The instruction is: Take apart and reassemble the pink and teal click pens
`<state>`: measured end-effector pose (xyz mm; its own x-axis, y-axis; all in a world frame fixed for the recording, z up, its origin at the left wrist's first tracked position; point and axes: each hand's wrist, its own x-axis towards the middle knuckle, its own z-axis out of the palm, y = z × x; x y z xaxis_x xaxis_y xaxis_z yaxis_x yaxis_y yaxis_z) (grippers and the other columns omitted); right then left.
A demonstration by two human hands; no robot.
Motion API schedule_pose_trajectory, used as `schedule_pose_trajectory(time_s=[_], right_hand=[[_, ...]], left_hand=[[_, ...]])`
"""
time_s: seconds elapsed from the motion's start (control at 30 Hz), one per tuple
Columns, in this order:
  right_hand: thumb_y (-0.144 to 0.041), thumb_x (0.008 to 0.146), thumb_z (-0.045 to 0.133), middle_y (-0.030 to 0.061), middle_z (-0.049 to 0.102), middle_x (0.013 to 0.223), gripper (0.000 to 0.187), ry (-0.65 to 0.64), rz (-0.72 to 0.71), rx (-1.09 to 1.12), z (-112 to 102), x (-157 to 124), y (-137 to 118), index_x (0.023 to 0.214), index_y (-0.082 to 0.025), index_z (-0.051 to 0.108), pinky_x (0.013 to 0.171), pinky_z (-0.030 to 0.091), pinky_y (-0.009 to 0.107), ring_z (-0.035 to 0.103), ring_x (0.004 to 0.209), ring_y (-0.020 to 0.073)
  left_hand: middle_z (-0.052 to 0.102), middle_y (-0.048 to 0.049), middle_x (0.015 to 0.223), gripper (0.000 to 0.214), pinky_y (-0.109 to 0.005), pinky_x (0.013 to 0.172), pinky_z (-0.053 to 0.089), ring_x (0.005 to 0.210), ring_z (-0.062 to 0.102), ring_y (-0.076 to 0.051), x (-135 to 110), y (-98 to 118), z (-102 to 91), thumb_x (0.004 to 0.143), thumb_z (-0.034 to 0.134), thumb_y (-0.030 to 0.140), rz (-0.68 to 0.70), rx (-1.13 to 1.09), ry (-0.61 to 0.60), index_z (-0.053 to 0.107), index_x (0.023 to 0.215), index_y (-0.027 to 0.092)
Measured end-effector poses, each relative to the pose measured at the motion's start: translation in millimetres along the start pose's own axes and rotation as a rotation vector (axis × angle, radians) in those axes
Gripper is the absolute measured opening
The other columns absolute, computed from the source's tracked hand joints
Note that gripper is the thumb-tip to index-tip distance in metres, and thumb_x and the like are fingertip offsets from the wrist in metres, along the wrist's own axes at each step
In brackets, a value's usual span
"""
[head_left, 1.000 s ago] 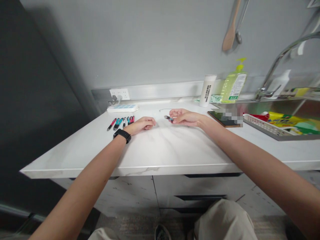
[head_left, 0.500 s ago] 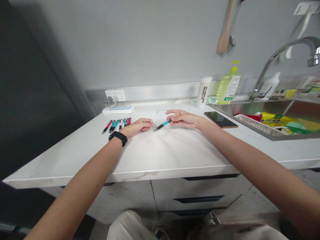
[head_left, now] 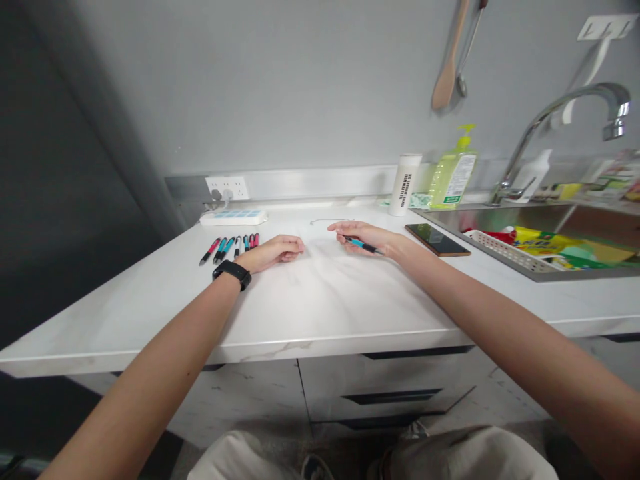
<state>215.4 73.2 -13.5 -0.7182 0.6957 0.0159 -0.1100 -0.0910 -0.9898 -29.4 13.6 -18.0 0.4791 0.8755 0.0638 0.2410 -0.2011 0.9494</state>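
Note:
A teal and black pen (head_left: 363, 245) lies in my right hand (head_left: 367, 233), held by the fingers with its other end slanting back toward the wrist. My left hand (head_left: 280, 251) rests on the white countertop (head_left: 320, 300) with its fingers curled in. Nothing shows between them. On that wrist is a black watch (head_left: 233, 273). Just left of this hand several pens lie side by side in a row, among them a red pen (head_left: 210, 251), a teal pen (head_left: 227, 247) and a white pen (head_left: 237, 247).
Behind the pens is a white power strip (head_left: 234, 218). To the right lie a phone (head_left: 437, 239) and the sink (head_left: 520, 268) with a white plastic basket (head_left: 505, 250). A white bottle (head_left: 405, 185) and a yellow-green pump bottle (head_left: 453, 175) stand against the wall.
The pen in my right hand has swung round: it pointed out toward my left hand and now points back across the palm to the wrist. My left hand stays put.

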Motion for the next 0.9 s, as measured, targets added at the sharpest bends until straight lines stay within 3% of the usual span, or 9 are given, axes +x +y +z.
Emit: schedule_pose_trajectory(time_s=[0.2, 0.4, 0.57, 0.77, 0.9], right_hand=[[-0.006, 0.079, 0.058, 0.0047, 0.065, 0.087, 0.019, -0.08, -0.012, 0.082, -1.8, 3.3, 4.1, 0.097, -0.014, 0.059, 0.071, 0.055, 0.021, 0.064, 0.073, 0.0094], [0.003, 0.07, 0.063, 0.0042, 0.064, 0.089, 0.033, -0.085, -0.023, 0.078, -2.8, 2.6, 4.3, 0.099, -0.014, 0.059, 0.088, 0.052, 0.028, 0.065, 0.087, 0.0134], [0.011, 0.059, 0.062, 0.0001, 0.062, 0.083, 0.044, -0.06, -0.043, 0.061, -0.5, 1.0, 0.2, 0.095, -0.014, 0.059, 0.08, 0.052, 0.022, 0.064, 0.08, 0.0102], [0.016, 0.048, 0.059, -0.0092, 0.049, 0.054, 0.045, -0.005, -0.082, 0.094, -5.6, 4.7, 0.3, 0.08, -0.015, 0.057, 0.069, 0.049, 0.02, 0.059, 0.062, 0.0079], [0.011, 0.05, 0.066, -0.0055, 0.056, 0.066, 0.038, 0.0, -0.078, 0.078, -9.2, 5.5, 2.5, 0.077, -0.014, 0.055, 0.066, 0.049, 0.018, 0.058, 0.063, 0.0064]], left_hand=[[0.056, -0.0038, 0.062, 0.032, -0.026, 0.056, 0.036, 0.057, 0.048, -0.012, -0.1, -4.6, -3.2, 0.079, 0.05, 0.041, 0.002, -0.078, 0.014, 0.061, 0.074, 0.011], [0.053, 0.0, 0.059, 0.022, -0.024, 0.053, 0.035, 0.053, 0.046, -0.009, -1.2, -3.7, 0.1, 0.076, 0.058, 0.034, 0.018, -0.029, 0.041, 0.056, 0.07, 0.012], [0.049, 0.0032, 0.056, 0.014, -0.022, 0.051, 0.032, 0.05, 0.044, -0.008, -2.6, -2.7, 1.6, 0.073, 0.059, 0.026, 0.011, -0.046, 0.069, 0.053, 0.079, 0.015], [0.041, 0.0046, 0.053, 0.009, -0.022, 0.048, 0.025, 0.048, 0.036, -0.007, -2.3, -2.3, 0.6, 0.072, 0.058, 0.021, 0.002, -0.028, 0.03, 0.052, 0.075, 0.014], [0.037, 0.0051, 0.053, 0.012, -0.022, 0.048, 0.022, 0.048, 0.032, -0.006, 0.1, -2.6, -0.5, 0.073, 0.059, 0.023, -0.009, -0.043, 0.009, 0.051, 0.07, 0.014]])
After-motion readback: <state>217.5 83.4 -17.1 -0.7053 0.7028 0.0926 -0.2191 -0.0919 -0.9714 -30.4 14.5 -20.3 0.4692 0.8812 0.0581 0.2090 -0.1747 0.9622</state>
